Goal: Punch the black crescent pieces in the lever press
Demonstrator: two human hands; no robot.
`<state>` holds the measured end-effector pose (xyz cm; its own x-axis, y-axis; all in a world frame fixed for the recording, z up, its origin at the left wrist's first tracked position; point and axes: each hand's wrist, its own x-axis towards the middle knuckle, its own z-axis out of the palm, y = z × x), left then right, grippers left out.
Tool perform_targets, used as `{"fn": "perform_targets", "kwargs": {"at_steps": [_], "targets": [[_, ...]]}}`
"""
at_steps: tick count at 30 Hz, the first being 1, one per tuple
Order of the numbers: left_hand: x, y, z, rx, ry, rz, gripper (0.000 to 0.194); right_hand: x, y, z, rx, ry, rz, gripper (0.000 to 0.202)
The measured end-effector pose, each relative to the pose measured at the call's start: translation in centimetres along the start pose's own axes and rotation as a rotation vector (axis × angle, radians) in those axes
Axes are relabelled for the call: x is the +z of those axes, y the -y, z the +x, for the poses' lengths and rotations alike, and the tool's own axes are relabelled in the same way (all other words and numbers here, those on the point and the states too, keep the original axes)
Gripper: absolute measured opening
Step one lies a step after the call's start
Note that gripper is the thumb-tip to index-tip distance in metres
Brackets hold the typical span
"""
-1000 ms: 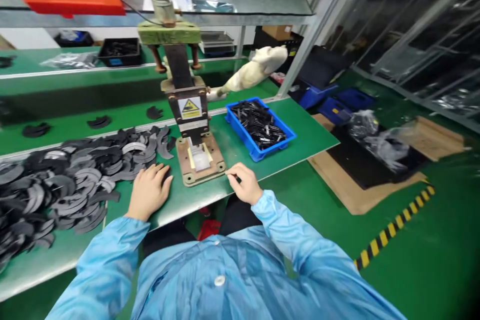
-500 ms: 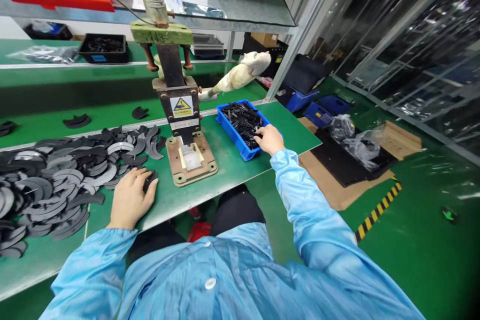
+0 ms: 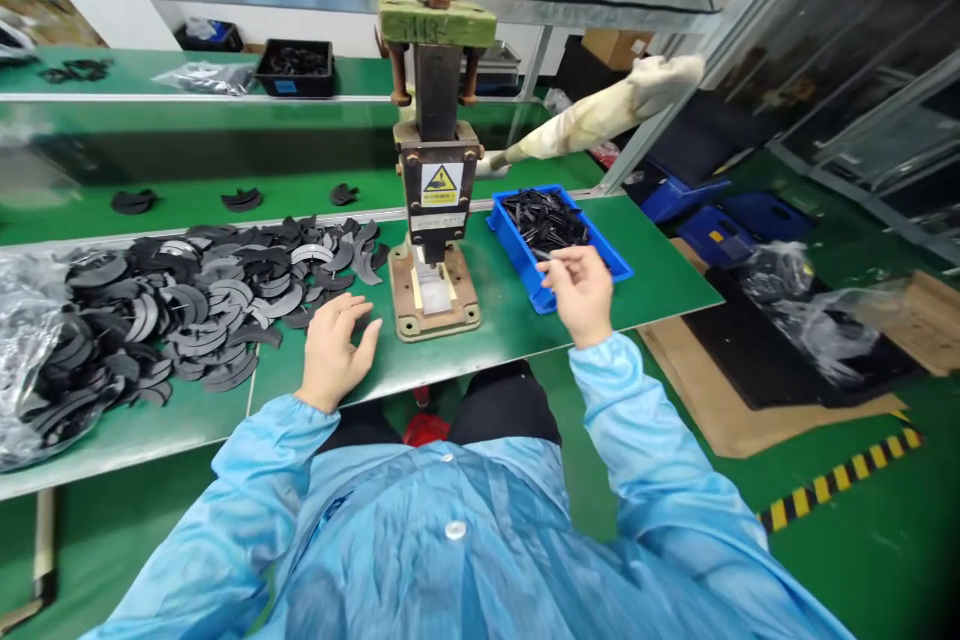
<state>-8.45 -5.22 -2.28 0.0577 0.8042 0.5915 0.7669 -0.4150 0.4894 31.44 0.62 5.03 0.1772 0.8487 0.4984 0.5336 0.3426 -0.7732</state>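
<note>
A dark piece (image 3: 365,322) shows between the thumb and fingers of my left hand (image 3: 335,350); my hand hides most of its shape. Just beside it, matte grey-black curved pieces (image 3: 225,305) lie in a loose heap on the green bench, crescent-like, overlapping at mixed angles, some stacked flat. Small, slim black parts (image 3: 544,220) lie jumbled in the open blue bin (image 3: 529,270), which sits upright and angled on the bench. My right hand (image 3: 546,268) is at its near side, fingertips close together; whatever they might pinch is too small to tell.
</note>
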Motion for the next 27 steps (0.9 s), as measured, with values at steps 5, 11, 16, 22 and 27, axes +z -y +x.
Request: {"fn": "perform_targets", "kwargs": {"at_steps": [5,11,16,22,27], "targets": [[0.9,-7.3,0.7,-0.283,0.131,-0.591,0.037,4.6,4.0,-7.1,-0.152,0.158,0.177,0.019],[0.9,-10.7,0.8,-0.502,0.294,-0.943,0.035,6.0,5.7,-10.0,-0.382,0.285,0.280,0.021],[0.0,-10.9,-0.2,-0.434,0.294,-0.851,0.028,6.2,5.1,-10.3,-0.564,0.335,0.253,0.029],[-0.8,-10.8,-0.7,-0.177,0.208,-0.626,0.020,6.6,5.0,-11.1,-0.451,0.306,0.261,0.047],[-1.6,-10.8,-0.9,-0.100,0.217,-0.564,0.022,6.6,5.0,-11.1,-0.418,0.341,0.257,0.038]]}}
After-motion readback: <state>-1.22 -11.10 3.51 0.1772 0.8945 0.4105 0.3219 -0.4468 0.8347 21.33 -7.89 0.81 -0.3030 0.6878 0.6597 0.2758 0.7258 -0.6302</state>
